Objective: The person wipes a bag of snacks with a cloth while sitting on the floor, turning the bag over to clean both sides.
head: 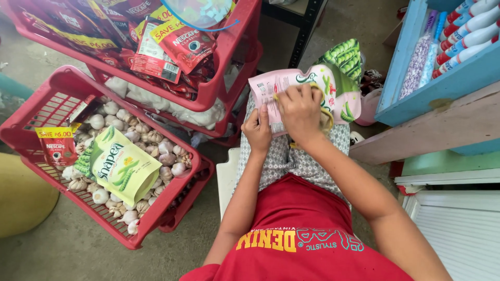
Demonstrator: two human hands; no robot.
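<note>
Concrete floor, red baskets (172, 208), both hands (299, 112) gripping pink snack packets (291, 86) on lap

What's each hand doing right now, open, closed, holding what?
Left hand: closed on the lower edge of the pink snack packet.
Right hand: fingers curled, pressing on the same packet's face.
</note>
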